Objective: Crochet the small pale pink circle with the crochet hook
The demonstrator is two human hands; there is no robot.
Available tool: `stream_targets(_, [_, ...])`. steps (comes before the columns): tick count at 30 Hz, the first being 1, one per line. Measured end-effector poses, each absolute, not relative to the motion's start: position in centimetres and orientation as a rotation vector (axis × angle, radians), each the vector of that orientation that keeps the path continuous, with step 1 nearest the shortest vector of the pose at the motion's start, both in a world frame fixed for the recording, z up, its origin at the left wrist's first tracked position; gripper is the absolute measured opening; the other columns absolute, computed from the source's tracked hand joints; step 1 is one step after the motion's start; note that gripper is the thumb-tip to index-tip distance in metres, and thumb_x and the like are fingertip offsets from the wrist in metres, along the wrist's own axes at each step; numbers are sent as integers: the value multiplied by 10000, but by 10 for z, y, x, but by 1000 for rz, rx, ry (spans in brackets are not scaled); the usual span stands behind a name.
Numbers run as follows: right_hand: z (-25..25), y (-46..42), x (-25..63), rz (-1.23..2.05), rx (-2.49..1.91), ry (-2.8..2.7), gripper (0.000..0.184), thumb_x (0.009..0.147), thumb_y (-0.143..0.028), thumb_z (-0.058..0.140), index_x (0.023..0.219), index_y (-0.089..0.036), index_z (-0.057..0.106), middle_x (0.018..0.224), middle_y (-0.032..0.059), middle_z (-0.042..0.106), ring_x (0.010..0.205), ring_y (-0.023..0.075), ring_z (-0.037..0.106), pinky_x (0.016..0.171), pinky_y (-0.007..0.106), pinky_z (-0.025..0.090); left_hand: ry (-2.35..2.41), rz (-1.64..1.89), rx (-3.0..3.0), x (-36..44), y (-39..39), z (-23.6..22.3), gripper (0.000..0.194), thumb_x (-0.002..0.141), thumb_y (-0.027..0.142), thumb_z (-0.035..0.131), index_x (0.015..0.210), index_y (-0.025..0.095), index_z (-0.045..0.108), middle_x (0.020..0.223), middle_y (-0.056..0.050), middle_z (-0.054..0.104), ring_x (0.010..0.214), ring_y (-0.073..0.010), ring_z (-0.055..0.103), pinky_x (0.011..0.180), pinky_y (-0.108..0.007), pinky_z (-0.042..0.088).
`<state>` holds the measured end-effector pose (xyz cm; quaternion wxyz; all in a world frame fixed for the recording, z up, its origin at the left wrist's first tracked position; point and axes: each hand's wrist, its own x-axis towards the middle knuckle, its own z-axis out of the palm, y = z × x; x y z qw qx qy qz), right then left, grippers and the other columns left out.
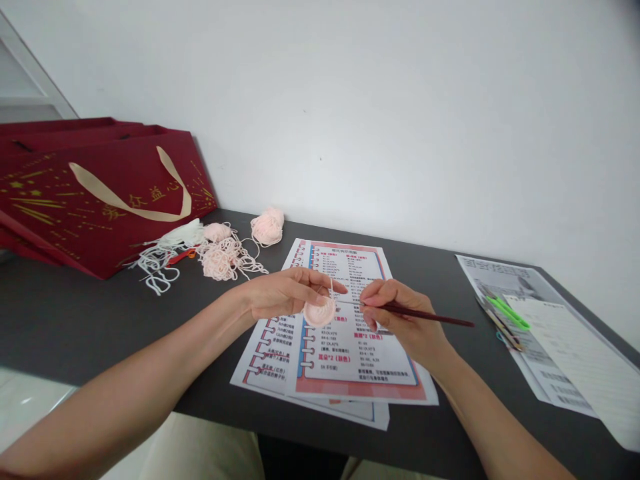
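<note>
My left hand (pixel 287 293) is closed on a small round piece of pale pink crochet (pixel 320 311), pinched between thumb and fingers. A strand of yarn runs up over its fingers. In my right hand (pixel 400 310) is a crochet hook (pixel 430 317) with a dark reddish-brown handle, held like a pen. Its thin metal shaft points left, toward the crochet piece; whether the tip sits in a stitch is too small to tell. Both hands are above printed pattern sheets (pixel 357 390) with red and black text.
Pale pink yarn (pixel 267 227) and a tangle of pink yarn (pixel 223 259) lie at the back left, beside white yarn (pixel 183 235). Dark red gift bags (pixel 100 200) lean at the left. On the right are papers (pixel 575 360), a bright green tool (pixel 507 312) and slim tools.
</note>
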<state>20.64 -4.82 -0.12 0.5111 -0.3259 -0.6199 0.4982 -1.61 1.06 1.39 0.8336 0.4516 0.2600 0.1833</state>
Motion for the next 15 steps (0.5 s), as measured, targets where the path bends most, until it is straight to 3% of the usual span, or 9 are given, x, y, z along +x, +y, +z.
stream_targets(7, [3, -47, 202, 1453, -706, -1250, 84, 750, -163, 702, 730, -199, 629, 765, -7, 628, 483, 81, 535, 412, 217, 395, 537, 373, 1101, -16, 11, 15, 293, 715, 128, 683, 1007, 150, 691, 733, -8, 641, 629, -87, 566, 598, -207, 427])
stream_targets(15, [-2, -46, 189, 1681, -726, -877, 90, 760, -163, 671, 710, -180, 598, 628, -14, 613, 466, 67, 475, 396, 169, 380, 702, 740, 1567, 2, -4, 6, 286, 790, 205, 621, 1069, 146, 615, 683, 30, 532, 661, -104, 496, 663, -268, 393])
